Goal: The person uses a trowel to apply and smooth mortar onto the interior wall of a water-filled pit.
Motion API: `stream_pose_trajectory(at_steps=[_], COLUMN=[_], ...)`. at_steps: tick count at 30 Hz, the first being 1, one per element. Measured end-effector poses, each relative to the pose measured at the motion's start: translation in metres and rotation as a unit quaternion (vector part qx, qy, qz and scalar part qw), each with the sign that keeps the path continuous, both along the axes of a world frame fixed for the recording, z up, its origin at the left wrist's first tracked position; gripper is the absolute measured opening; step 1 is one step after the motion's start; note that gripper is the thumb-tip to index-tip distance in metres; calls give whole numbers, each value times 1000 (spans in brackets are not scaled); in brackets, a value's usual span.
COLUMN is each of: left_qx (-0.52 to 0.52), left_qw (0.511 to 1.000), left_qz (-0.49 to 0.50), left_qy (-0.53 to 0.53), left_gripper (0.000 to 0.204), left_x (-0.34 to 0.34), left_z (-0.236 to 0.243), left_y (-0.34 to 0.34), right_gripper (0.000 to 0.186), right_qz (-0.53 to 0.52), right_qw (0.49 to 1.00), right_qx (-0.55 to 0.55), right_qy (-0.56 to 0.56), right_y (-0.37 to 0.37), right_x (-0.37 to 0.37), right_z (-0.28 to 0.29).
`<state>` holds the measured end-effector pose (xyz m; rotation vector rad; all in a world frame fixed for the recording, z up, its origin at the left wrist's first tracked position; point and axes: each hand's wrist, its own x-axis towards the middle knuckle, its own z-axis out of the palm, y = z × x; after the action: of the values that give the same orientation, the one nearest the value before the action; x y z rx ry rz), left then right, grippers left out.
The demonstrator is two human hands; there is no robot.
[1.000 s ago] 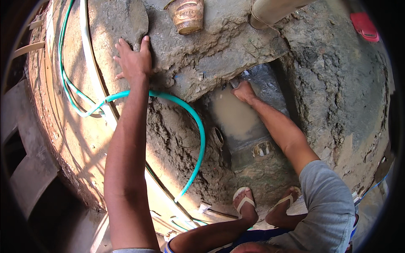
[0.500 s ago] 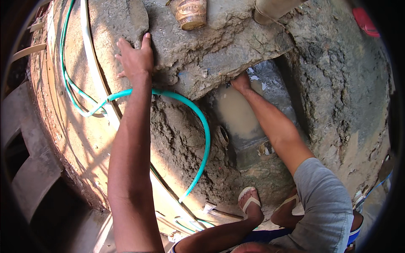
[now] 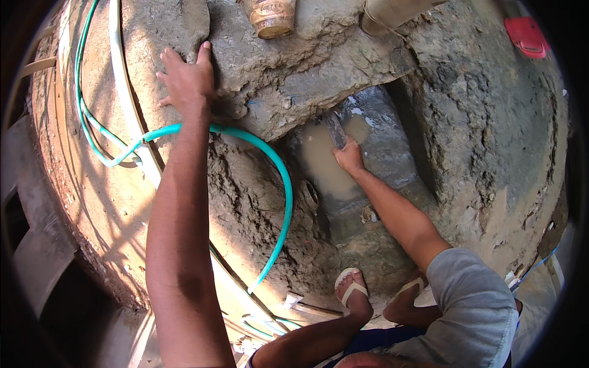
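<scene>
My left hand [image 3: 188, 81] lies on the edge of a large mass of grey-brown clay [image 3: 264, 67], fingers spread, with nothing held. Lower and to the right, my right hand [image 3: 349, 156] is closed around one end of a grey, muddy, stick-like handle [image 3: 335, 129]. The handle's far end runs up to the clay overhang, and whatever lies beyond is hidden. Beneath my right hand a shallow pool of murky tan water [image 3: 325, 162] lies on a wet grey slab [image 3: 392, 144] in the hollow under the clay.
A green hose [image 3: 287, 202] loops across the clay and passes under my left forearm. A pale pole [image 3: 123, 67] runs down the left side. At the top stand a brown bucket [image 3: 273, 18] and a grey cylinder [image 3: 386, 15]. A red object [image 3: 526, 38] lies at the upper right.
My right hand has drawn back from under the clay overhang toward me, bringing the muddy handle into sight. The whole view has shifted slightly; my left hand stays on the clay.
</scene>
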<state>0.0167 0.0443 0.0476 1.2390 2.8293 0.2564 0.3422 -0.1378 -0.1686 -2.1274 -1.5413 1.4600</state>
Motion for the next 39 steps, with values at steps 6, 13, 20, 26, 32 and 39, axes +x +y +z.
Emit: stream_pose_trajectory(at_steps=[6, 13, 20, 26, 32, 39], left_qx=[5, 10, 14, 57, 53, 37], left_qw=[1000, 1000, 1000, 997, 998, 999], left_qz=[6, -5, -10, -38, -28, -22], left_qy=[12, 7, 23, -18, 14, 19], left_gripper=[92, 92, 91, 91, 90, 89], left_x=[-10, -5, -14, -4, -18, -15], left_z=[4, -4, -4, -14, -9, -9], left_y=[-6, -2, -7, 7, -5, -3], right_gripper=[50, 49, 47, 39, 59, 64], right_qz=[0, 36, 39, 53, 166, 179], right_qw=[998, 998, 999, 995, 983, 975], right_qx=[-64, -46, -7, 81, 12, -43], right_qy=[-8, -12, 26, 36, -78, -121], right_y=[-42, 9, 44, 104, 88, 72], right_x=[48, 32, -24, -32, -31, -4], right_z=[58, 15, -17, -64, -7, 36])
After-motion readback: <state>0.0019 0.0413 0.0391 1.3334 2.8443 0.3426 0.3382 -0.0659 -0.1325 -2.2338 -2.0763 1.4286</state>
